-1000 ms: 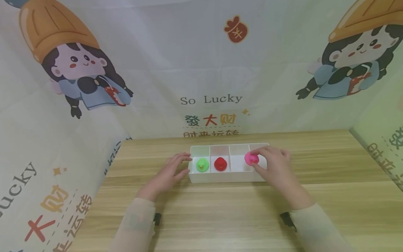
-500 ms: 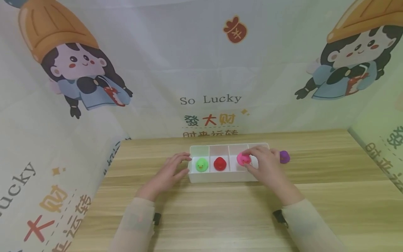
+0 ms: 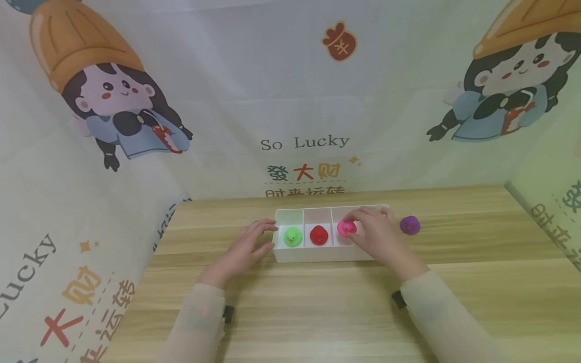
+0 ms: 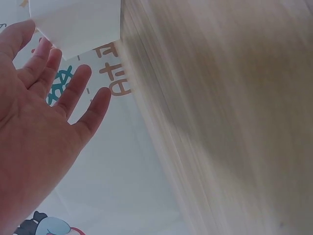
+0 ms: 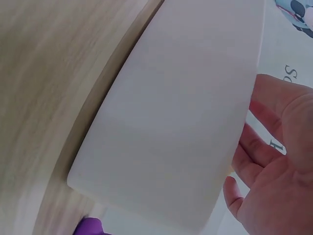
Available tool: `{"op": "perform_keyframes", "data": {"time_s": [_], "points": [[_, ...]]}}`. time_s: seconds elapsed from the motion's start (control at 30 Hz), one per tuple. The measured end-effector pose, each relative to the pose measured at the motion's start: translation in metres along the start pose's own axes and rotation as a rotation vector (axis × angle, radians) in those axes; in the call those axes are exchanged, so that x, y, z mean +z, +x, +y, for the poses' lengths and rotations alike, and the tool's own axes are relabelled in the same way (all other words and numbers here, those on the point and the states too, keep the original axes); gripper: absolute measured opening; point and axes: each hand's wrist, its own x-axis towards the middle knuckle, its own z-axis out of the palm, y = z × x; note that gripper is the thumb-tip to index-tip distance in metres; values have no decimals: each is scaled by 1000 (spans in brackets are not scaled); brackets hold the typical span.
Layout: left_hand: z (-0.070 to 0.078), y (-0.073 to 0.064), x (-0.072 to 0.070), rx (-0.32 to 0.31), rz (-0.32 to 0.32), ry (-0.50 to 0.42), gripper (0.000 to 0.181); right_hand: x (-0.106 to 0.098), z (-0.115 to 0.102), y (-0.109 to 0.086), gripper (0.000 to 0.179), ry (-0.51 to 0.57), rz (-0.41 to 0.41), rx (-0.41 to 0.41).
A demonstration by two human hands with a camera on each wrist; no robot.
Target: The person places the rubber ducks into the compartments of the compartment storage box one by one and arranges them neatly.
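A white divided box (image 3: 324, 254) sits on the wooden table. My left hand (image 3: 238, 252) is at its left end; in the left wrist view the fingers are spread, with the thumb touching or very near the box wall (image 4: 80, 22). With thumb and fingers, my right hand (image 3: 383, 239) pinches a pink toy duck (image 3: 346, 228) low in the third compartment. The right wrist view shows that hand (image 5: 281, 161) reaching over the box's rim, its fingertips and the duck hidden behind the wall. A green toy duck (image 3: 292, 236) occupies the first compartment, a red one (image 3: 318, 235) the second.
On the table right of the box lies a purple toy duck (image 3: 410, 225), partly visible in the right wrist view as well. Behind the table (image 3: 317, 307) hangs a printed cloth (image 3: 254, 65), which also lines both sides.
My right hand has carried the pink duck left and slightly down, from the fourth compartment's divider into the third. The purple duck, hidden earlier, has come into sight. My left hand has stayed put.
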Motion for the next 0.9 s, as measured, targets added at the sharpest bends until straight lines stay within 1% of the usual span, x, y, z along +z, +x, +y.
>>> {"op": "perform_keyframes", "data": {"time_s": [0.3, 0.5, 0.7, 0.9], "points": [[0, 0, -1, -5, -8, 4, 42, 3, 3, 11, 27, -4, -84, 16], [0, -1, 0, 5, -3, 12, 42, 5, 2, 18, 25, -59, -159, 19], [0, -1, 0, -7, -13, -7, 42, 7, 3, 19, 24, -91, -186, 22], [1, -1, 0, 0, 1, 5, 41, 5, 0, 23, 21, -94, -216, 44]]}}
